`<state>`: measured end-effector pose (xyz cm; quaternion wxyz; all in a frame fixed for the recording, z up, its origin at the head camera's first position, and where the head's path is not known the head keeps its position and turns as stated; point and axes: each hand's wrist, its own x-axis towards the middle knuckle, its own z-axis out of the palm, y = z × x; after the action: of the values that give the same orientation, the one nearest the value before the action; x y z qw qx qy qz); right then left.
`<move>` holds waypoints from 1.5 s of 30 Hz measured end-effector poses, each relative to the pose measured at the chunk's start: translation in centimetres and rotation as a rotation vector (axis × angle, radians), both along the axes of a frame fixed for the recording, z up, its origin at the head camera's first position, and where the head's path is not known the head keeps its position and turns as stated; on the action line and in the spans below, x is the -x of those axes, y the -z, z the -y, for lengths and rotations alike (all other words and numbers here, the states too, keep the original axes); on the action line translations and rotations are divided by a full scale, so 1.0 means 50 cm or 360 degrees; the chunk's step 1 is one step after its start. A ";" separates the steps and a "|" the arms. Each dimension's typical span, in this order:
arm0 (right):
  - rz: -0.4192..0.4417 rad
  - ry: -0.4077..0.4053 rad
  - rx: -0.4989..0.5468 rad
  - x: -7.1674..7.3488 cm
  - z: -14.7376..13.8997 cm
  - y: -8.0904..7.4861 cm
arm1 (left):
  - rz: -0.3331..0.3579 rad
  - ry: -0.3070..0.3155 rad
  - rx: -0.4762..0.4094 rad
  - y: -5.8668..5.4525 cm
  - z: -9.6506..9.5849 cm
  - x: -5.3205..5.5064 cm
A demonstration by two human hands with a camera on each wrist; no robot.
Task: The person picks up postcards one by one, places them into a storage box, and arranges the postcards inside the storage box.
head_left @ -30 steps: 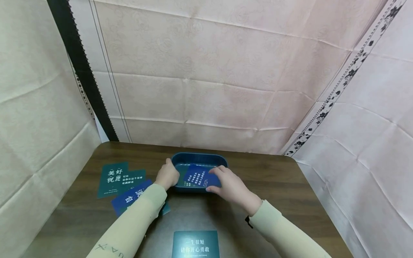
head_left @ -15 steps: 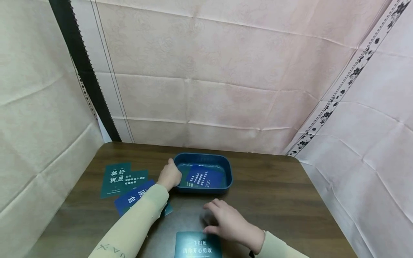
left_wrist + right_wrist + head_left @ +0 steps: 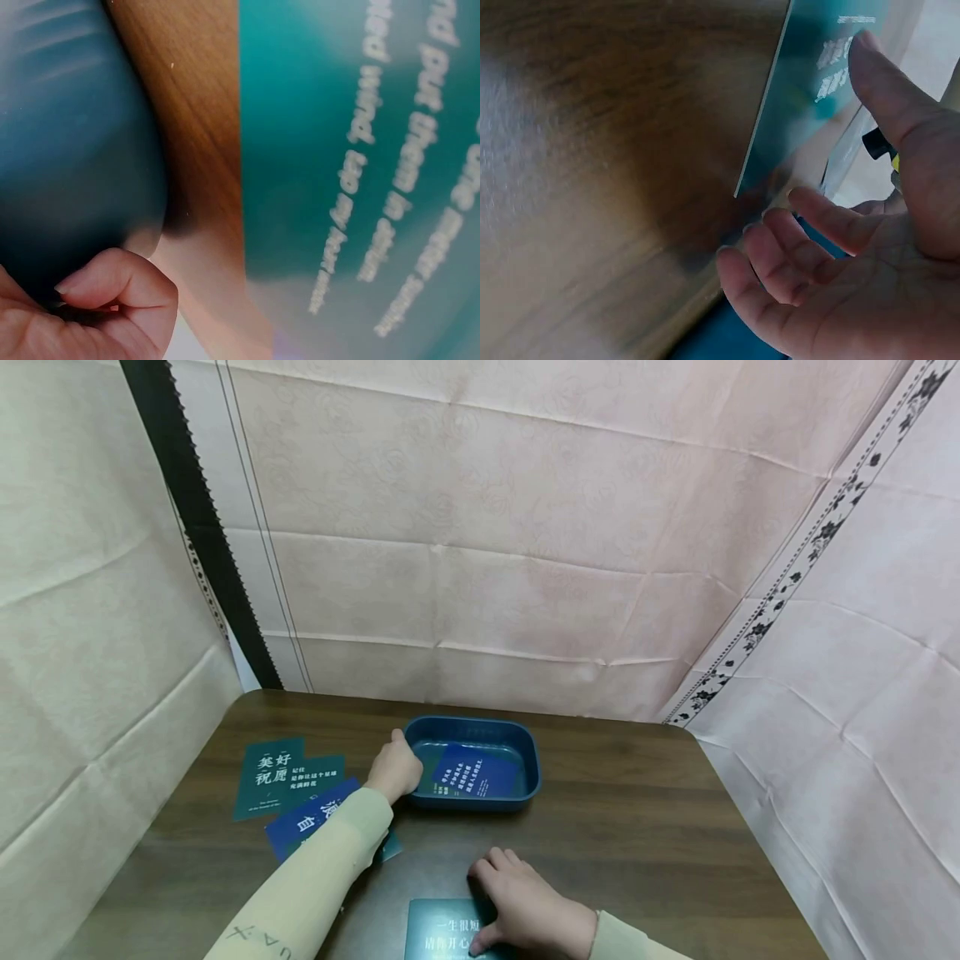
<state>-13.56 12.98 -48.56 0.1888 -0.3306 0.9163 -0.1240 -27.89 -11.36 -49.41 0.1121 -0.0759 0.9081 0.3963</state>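
A dark blue tray (image 3: 480,805) stands near the back of the table, and a blue card (image 3: 483,774) with white writing lies inside it. My left hand (image 3: 395,768) grips the tray's left end; in the left wrist view its thumb and finger curl at the rim. Close to the front, a green card (image 3: 433,931) with white writing lies flat. Over that card's right side is my right hand (image 3: 528,902), thumb above the printed face. In the right wrist view the fingers (image 3: 769,262) are loosely bent past the card's edge, not closed on it.
Left of the tray lie two green cards (image 3: 262,781) and a blue card (image 3: 296,827), partly overlapping. A teal corner (image 3: 391,846) of another card shows beside my left sleeve (image 3: 315,868). Pale cloth (image 3: 480,568) hangs behind and at both sides of the wooden table (image 3: 637,810).
My right hand has left the tray and come down toward me to the green card in front. My left hand keeps its grip on the tray. The blue card stays in the tray.
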 end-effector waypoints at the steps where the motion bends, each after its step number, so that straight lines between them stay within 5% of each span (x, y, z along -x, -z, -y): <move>1: -0.0006 0.0002 -0.0008 0.000 0.000 0.002 | 0.0003 -0.0006 -0.0002 0.001 -0.001 0.001; 8: -0.0101 0.0014 -0.0057 0.001 0.002 0.012 | -0.0047 -0.0006 0.0039 0.001 -0.001 -0.001; 16: -0.0029 0.0115 -0.0166 -0.001 0.016 0.003 | -0.0052 -0.0003 0.0044 0.000 0.000 -0.001; 31: 0.0019 0.0143 -0.0129 -0.006 0.021 0.013 | -0.0013 0.0003 0.0048 -0.004 0.000 -0.003; 45: 0.0135 0.0366 -0.0163 -0.003 0.023 0.015 | 0.0010 -0.0001 0.0020 0.003 0.001 0.003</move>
<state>-13.39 11.81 -49.28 0.2287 -0.2077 0.9445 -0.1116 -28.03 -11.43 -49.56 0.1144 -0.0781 0.9102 0.3903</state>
